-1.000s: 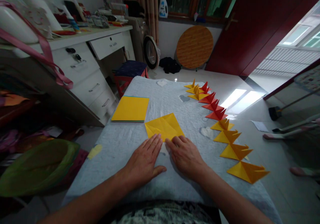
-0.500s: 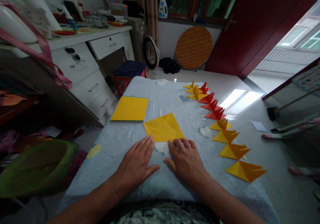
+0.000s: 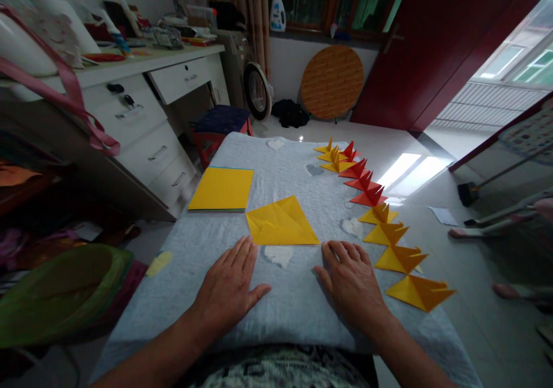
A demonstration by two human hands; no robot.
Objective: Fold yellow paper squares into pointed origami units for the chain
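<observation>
A yellow sheet of paper (image 3: 283,222), creased and folded along its near edge, lies flat on the cloth-covered table. My left hand (image 3: 228,281) rests palm down, its fingertips at the sheet's near left corner. Flat on the cloth, my right hand (image 3: 349,281) has its fingers stretched out by the near right corner. Neither hand grips anything. Left of the sheet sits a stack of square paper (image 3: 222,189), yellow on top. Down the right side runs a row of folded paper cranes, among them a yellow crane (image 3: 419,292) and a red crane (image 3: 368,195).
The grey-blue cloth (image 3: 280,310) carries pale heart patches. A green basket (image 3: 64,290) stands on the floor at left, below a white desk (image 3: 125,111). Beyond the table are a stool (image 3: 220,120), a washing machine with its door open (image 3: 258,91) and a round wooden board (image 3: 332,81).
My right hand has slid right along the sheet's near edge to its corner. My left hand has stayed by the left corner. The view has shifted slightly.
</observation>
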